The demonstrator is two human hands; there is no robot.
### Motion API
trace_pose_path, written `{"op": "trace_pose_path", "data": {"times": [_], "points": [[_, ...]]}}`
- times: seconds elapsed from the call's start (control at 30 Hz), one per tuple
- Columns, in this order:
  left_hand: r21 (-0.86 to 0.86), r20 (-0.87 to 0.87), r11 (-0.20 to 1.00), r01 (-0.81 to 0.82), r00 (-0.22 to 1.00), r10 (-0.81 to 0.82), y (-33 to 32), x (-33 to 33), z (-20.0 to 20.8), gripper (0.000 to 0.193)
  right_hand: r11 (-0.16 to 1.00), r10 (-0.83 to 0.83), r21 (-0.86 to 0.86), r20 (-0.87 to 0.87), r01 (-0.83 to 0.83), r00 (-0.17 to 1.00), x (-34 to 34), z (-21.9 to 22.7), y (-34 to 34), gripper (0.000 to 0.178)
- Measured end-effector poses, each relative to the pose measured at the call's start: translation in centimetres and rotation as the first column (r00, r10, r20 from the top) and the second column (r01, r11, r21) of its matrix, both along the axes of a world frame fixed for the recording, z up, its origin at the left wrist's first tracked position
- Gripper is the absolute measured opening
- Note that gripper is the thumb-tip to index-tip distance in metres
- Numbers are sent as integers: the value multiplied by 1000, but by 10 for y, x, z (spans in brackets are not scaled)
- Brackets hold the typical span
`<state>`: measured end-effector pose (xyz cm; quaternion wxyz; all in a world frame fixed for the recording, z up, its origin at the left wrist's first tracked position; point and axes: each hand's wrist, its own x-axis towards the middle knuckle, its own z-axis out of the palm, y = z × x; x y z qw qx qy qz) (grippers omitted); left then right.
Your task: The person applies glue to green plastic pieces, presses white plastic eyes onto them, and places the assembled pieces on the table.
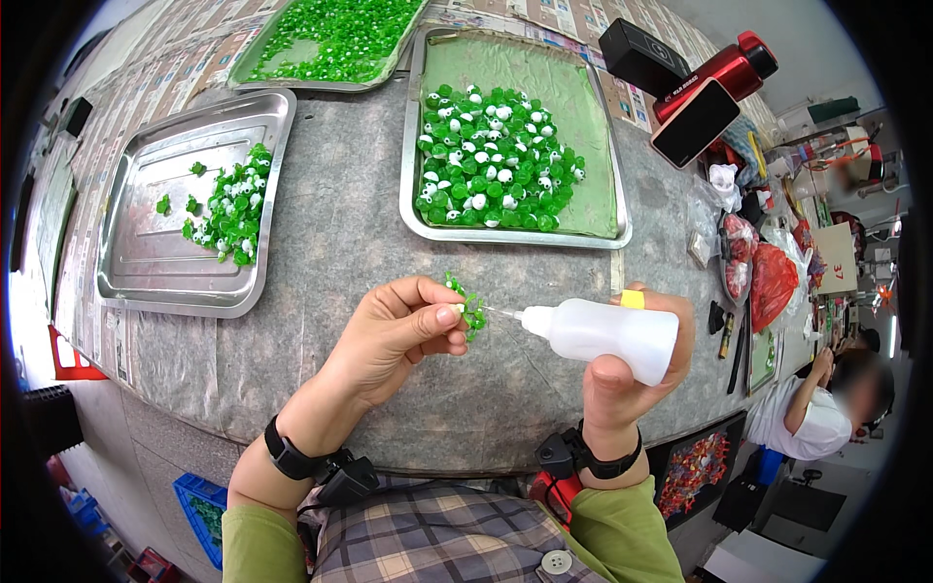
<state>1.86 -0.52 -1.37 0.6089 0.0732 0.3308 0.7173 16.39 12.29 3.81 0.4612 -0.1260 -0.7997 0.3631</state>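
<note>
In front of me, my left hand (410, 325) pinches a small green plastic piece (472, 313) between thumb and fingers. My right hand (637, 364) is wrapped round a white squeeze bottle (607, 335) with a thin needle tip. The bottle lies nearly level, its needle pointing left and meeting or almost meeting the green piece; I cannot tell whether they touch. A bit of yellow tape (633, 299) shows by the right fingers. Beyond my hands, a lined metal tray (520, 235) holds a heap of green and white beads (491, 160).
At the left, a metal tray (146, 255) carries a smaller pile of green and white pieces (233, 209). Another tray (321, 85) of green bits stands at the back. A phone (695, 123), a red bottle (719, 73) and a black box (641, 56) sit back right. A person (812, 413) is at the right.
</note>
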Motion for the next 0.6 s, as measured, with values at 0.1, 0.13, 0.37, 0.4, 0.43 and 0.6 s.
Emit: {"op": "trace_pose_path", "data": {"times": [0.1,0.13,0.37,0.4,0.43,0.6], "points": [[-4,-2,1000,5,1000,-5,0,0,-1,10,993,-25,-117,-60,18,998,1,-1,0,55],[-4,-2,1000,4,1000,-4,0,0,-1,10,991,-45,-128,-66,36,997,1,-2,-1,56],[-8,-21,1000,-10,1000,10,0,0,-1,10,988,-129,-95,-77,122,989,0,-4,0,59],[-18,-50,1000,-22,999,21,0,0,0,11,988,-130,-94,-76,122,989,2,-5,1,59],[-17,-49,1000,-22,999,21,0,1,1,11,988,-130,-100,-93,121,987,3,-5,2,59],[3,-314,984,-180,934,172,1,4,1,13,984,-57,-175,-64,45,996,5,-5,1,57]]}}
